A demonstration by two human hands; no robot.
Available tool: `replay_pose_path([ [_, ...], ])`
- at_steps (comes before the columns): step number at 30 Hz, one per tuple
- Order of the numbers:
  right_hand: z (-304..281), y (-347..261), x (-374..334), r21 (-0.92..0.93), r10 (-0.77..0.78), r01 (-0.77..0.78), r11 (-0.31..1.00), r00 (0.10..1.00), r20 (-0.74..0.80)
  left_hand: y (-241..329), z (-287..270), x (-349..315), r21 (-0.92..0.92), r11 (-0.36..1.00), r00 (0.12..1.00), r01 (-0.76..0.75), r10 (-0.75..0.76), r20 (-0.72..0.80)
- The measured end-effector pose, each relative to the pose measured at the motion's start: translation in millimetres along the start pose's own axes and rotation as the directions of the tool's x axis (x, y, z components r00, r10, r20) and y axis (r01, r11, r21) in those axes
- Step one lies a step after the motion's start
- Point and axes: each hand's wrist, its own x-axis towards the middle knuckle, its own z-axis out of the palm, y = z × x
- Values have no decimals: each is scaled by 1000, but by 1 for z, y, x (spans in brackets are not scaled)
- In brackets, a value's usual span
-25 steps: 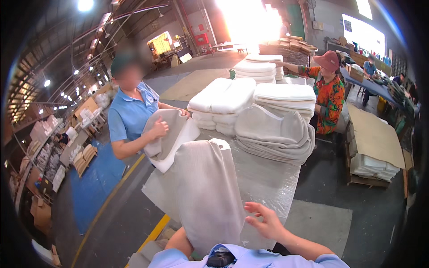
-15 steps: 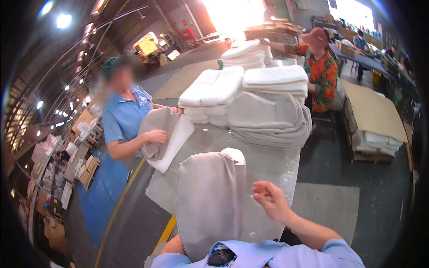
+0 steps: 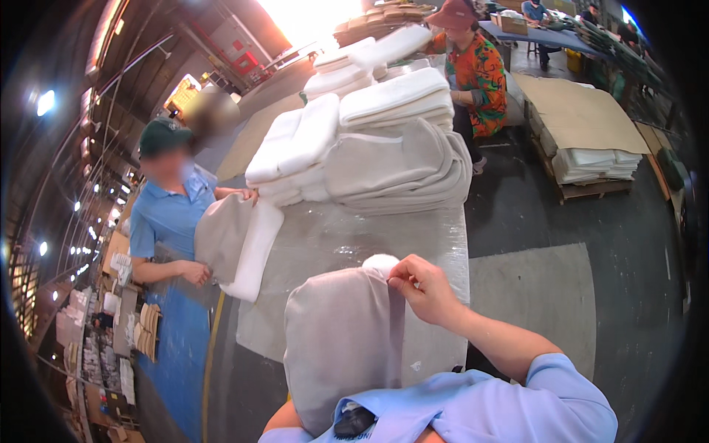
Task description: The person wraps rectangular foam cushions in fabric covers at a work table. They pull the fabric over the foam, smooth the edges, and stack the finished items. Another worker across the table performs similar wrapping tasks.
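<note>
In front of me a grey fabric cover hangs over the near end of the table, with a rounded white pad end poking out at its top right. My right hand is closed in a pinch on the cover's upper right edge, beside that white end. Only a bit of my left arm shows at the lower edge; the hand itself is hidden behind the cover. At the left, a co-worker in a blue shirt holds another grey cover against a long white pad.
Across the plastic-wrapped table, a pile of grey covers stands beside stacked white pads. Behind them is a person in an orange patterned top. A pallet of sheets lies on the floor at the right.
My right hand has moved left onto the cover's edge and closed on it. The co-worker's lower hand has shifted down along their cover. My view has turned to the right.
</note>
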Motion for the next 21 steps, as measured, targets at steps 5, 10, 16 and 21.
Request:
replay_pose_path([
  [5, -3, 12, -5, 257, 223, -218, 941, 975, 9, -4, 9, 8, 93, 994, 998, 51, -54, 34],
  [10, -8, 29, -19, 400, 243, -231, 887, 970, 20, -5, 17, 13, 172, 981, 994, 90, -101, 53],
  [16, -18, 29, -44, 603, 180, -138, 785, 984, -10, -15, 21, 14, 226, 967, 990, 117, -132, 54],
  [21, -31, 41, -63, 648, 299, -152, 746, 946, -123, -25, 29, 9, 284, 951, 985, 121, -151, 83],
])
